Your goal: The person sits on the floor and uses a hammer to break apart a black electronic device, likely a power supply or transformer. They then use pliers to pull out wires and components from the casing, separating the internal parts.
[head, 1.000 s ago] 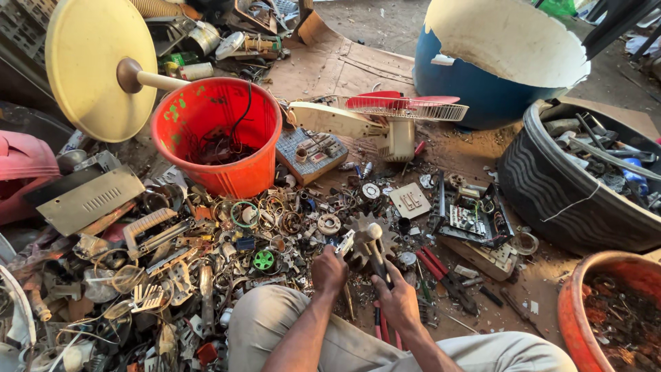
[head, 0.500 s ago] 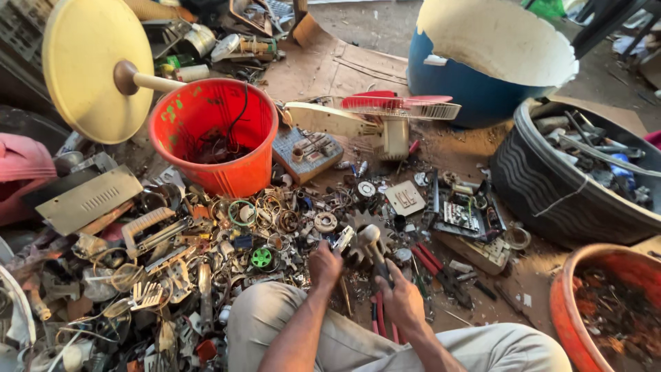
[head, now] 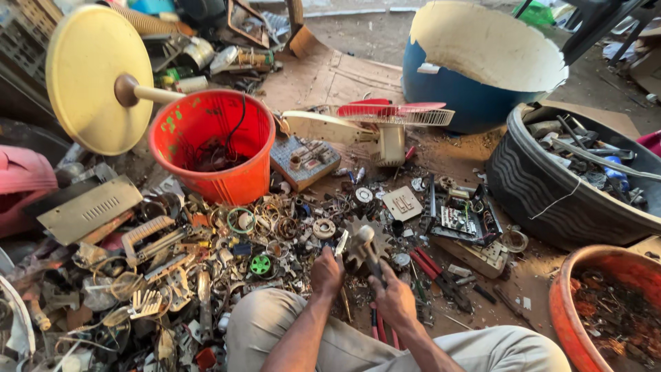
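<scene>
The right hand (head: 394,297) was closed around the handle of a hammer (head: 367,249), whose long axis ran up and slightly leftward from the fist, the metal head standing raised just above a toothed gear (head: 358,256) on the ground. The left hand (head: 326,270) lay just beside it to the left, fingers curled down and pressed together on a small metal piece (head: 341,243) at the edge of the scrap heap (head: 206,262); what exactly they pinched could not be determined. The hammer head was nearer the left hand's fingertips than the orange bucket (head: 213,145), which stood well apart, up and to the left.
</scene>
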